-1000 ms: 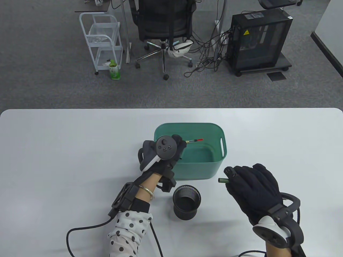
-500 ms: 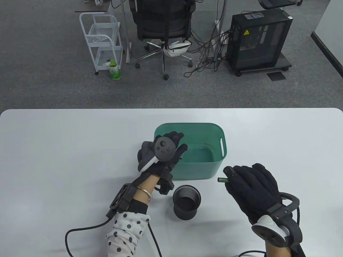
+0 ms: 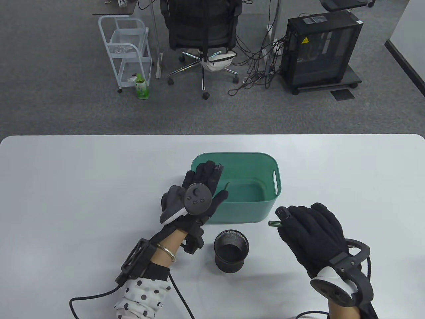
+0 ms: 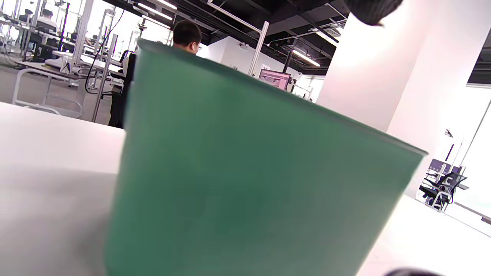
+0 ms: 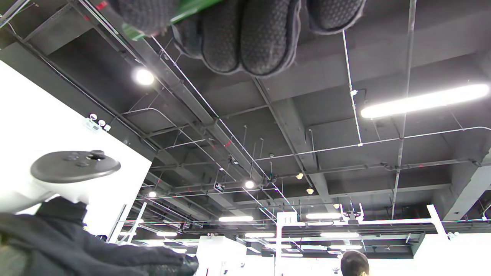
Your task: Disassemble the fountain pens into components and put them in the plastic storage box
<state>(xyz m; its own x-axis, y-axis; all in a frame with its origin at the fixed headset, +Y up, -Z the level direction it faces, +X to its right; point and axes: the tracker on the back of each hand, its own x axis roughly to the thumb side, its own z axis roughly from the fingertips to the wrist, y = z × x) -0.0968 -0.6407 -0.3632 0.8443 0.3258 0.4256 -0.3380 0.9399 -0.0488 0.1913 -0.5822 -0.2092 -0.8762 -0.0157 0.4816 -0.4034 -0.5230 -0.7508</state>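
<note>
The left hand [image 3: 199,194] hovered flat and released over the green storage box [image 3: 265,212], while the right hand [image 3: 312,236] beside it grasped a green pen barrel [image 3: 274,224].

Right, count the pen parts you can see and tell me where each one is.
1 for sure: a green pen barrel gripped in the right hand, beside the green box. The left hand hides part of the box, so others may lie inside.

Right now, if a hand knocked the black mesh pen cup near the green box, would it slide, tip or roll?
The mesh pen cup stands upright, apart from the green box, and looks empty, so it is probably light and would slide on the smooth white table. It is fairly tall for its base, so a knock near the rim may tip it; being round, it would then likely roll.
</note>
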